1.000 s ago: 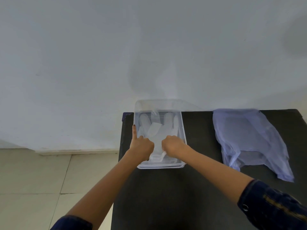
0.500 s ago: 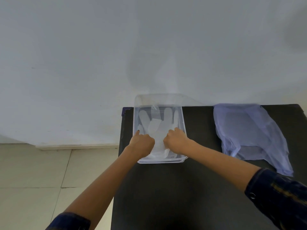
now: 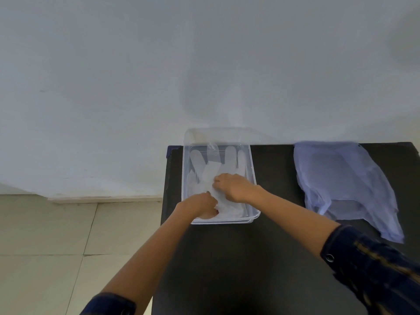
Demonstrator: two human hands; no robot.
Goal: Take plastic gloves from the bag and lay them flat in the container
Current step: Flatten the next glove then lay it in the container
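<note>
We see a clear container [image 3: 251, 178] on the black counter [image 3: 227, 258], at its far left corner against the pale wall [image 3: 113, 76]. Inside the container lie translucent plastic gloves [image 3: 229, 155], their fingers pointing toward the wall. Both of our hands are down inside the container on the gloves. Our left hand [image 3: 200, 206] is at the container's near left part, fingers curled and pinching the glove plastic. Our right hand [image 3: 234, 187] sits just beyond it toward the container's middle, fingers bent and gripping the same film. The 2 hands are close together. To the right of the container, well apart from it, the pale blue bag [image 3: 345, 185] lies slack on the counter.
</note>
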